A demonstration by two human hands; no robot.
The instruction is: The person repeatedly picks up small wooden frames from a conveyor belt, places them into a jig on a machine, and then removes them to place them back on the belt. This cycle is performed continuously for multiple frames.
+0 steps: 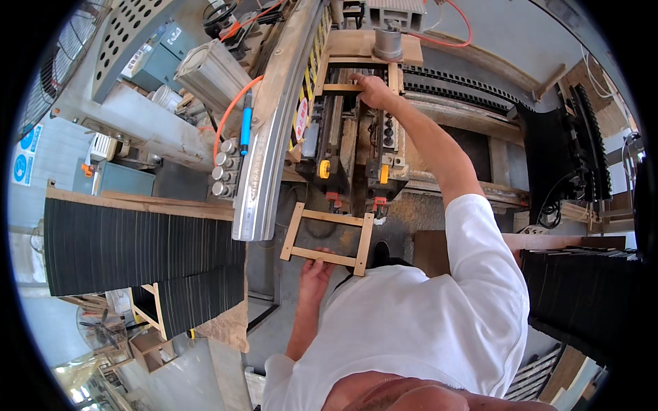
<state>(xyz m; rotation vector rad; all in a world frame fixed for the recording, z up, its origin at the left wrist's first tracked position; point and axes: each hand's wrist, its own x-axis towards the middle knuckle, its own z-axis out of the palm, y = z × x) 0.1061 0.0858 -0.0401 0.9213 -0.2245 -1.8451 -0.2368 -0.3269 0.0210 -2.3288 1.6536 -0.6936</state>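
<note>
While left hand (314, 272) grips lower rail of small wooden frame (327, 238) at frame centre, right hand (370, 89) closes on wooden slat (340, 88) in machine (349, 147), upper centre. Frame likely light, stiff, thin-jointed; hold by rails.

The left hand (317, 269) grips the near rail of a small wooden frame (327, 238), a ladder-like piece of two side bars and two cross rails, held just in front of the machine (353, 147). The right hand (371, 90) reaches far forward and closes on a second wooden frame (340, 88) seated upright in the machine, below a grey metal cylinder (388, 42). Stacks of dark slats (137, 246) lie at the left, beside a curved metal guard (264, 151).
</note>
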